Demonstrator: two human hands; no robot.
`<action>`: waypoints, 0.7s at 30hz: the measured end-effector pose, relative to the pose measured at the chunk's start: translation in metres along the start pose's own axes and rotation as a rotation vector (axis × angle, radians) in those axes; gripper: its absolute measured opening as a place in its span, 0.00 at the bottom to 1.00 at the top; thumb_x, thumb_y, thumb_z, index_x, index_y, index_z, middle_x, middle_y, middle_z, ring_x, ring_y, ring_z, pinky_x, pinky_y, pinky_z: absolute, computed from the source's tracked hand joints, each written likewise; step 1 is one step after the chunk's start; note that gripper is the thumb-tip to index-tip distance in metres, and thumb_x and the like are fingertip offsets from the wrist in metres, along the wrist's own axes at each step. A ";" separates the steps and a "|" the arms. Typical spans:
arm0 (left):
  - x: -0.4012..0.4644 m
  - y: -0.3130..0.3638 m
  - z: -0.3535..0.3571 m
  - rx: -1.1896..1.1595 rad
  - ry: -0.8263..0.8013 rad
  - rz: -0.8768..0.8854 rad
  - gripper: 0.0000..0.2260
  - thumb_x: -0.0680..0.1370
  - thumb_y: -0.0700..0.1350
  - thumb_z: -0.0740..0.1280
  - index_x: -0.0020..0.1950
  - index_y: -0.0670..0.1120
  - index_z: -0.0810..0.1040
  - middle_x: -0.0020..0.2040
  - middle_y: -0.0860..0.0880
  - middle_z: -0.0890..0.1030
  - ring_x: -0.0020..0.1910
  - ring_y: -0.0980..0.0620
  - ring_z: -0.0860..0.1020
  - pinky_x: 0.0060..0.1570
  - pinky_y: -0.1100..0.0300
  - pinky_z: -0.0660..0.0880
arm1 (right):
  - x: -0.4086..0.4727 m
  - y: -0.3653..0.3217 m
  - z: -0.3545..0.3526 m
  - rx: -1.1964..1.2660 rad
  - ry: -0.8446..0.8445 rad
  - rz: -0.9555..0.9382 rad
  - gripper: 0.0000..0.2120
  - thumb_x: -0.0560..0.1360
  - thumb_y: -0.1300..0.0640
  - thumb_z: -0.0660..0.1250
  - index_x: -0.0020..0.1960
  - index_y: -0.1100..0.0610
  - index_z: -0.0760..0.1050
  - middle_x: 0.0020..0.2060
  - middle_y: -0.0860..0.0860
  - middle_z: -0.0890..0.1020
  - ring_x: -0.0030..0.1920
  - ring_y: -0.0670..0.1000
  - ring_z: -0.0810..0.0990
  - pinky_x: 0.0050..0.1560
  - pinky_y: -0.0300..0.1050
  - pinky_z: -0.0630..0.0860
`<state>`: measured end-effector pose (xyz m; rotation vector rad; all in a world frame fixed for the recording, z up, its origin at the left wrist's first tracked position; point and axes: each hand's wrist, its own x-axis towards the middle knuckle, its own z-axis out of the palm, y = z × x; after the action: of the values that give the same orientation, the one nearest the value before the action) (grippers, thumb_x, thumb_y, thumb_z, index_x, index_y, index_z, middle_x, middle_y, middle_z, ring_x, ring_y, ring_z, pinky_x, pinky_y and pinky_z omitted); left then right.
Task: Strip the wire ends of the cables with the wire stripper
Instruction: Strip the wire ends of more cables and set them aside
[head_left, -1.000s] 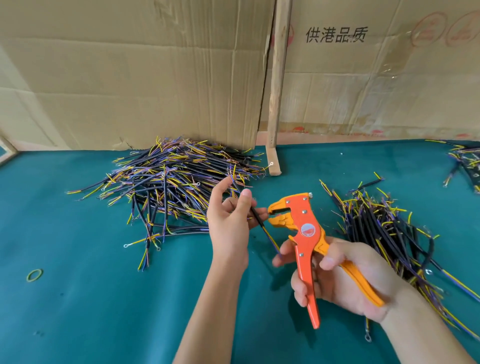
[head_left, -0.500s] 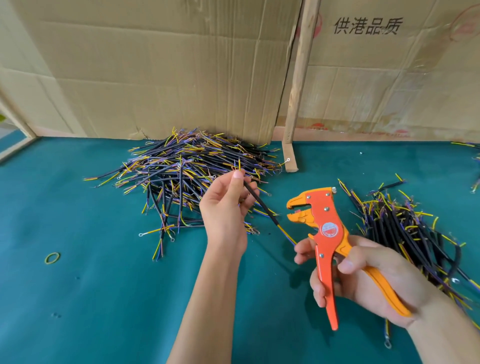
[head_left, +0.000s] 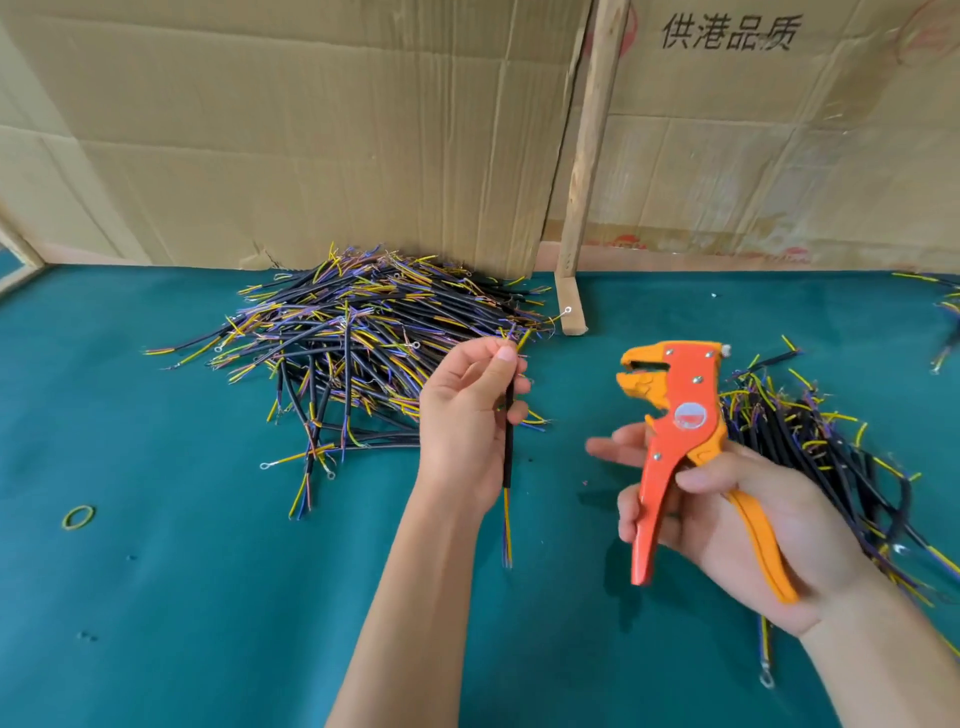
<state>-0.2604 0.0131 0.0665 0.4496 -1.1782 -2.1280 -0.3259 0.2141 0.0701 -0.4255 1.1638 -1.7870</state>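
Two bare hands are working above the green worktop (head_left: 171, 597). The right hand (head_left: 748, 525) is wrapping its fingers (head_left: 631, 519) round the wire stripper (head_left: 685, 447), thumb lying across the orange body and the yellow-orange handle running back along the palm; the tool's beak is pointing left, its jaws standing slightly apart with nothing between them. Just left of it, clearly apart from the beak, the left hand (head_left: 465, 421) is pinching one cable (head_left: 508, 441) between thumb and fingers, so that the black-sheathed length is hanging nearly upright with thin yellow and purple cores trailing from its lower end toward the worktop. A heap of right-hand cables (head_left: 810, 441), black with yellow and purple tips, is lying just behind and beside the right hand, partly hidden by it. A small yellow-green rubber band (head_left: 78, 517) is lying well off to the left. Farther back, a bigger left-hand pile (head_left: 363, 332) of the same cables is sprawling behind the left hand, some ends carrying ring terminals. Beyond it, a wooden post (head_left: 589, 171) is standing on the worktop against a cardboard wall (head_left: 311, 130) printed with Chinese characters.
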 end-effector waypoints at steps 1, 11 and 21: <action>-0.001 -0.003 0.003 0.047 -0.041 -0.007 0.07 0.82 0.34 0.64 0.46 0.43 0.77 0.40 0.47 0.79 0.34 0.56 0.74 0.28 0.66 0.67 | -0.004 0.000 -0.002 0.068 0.005 -0.076 0.29 0.63 0.64 0.72 0.64 0.67 0.75 0.64 0.69 0.78 0.41 0.63 0.82 0.45 0.57 0.82; -0.018 -0.024 0.026 0.264 -0.313 -0.152 0.07 0.79 0.34 0.68 0.43 0.42 0.80 0.38 0.47 0.82 0.33 0.56 0.74 0.31 0.66 0.68 | 0.004 0.003 -0.007 0.166 0.093 -0.237 0.29 0.63 0.61 0.69 0.63 0.66 0.77 0.59 0.62 0.81 0.43 0.61 0.83 0.46 0.55 0.82; -0.019 -0.024 0.023 0.299 -0.334 -0.189 0.07 0.80 0.34 0.66 0.46 0.43 0.82 0.41 0.46 0.84 0.37 0.54 0.79 0.35 0.65 0.73 | 0.005 0.003 -0.002 0.129 0.092 -0.219 0.30 0.65 0.62 0.68 0.67 0.68 0.76 0.52 0.68 0.78 0.43 0.63 0.82 0.45 0.55 0.81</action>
<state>-0.2686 0.0493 0.0584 0.3545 -1.7172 -2.2550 -0.3284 0.2102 0.0651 -0.4106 1.0900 -2.0781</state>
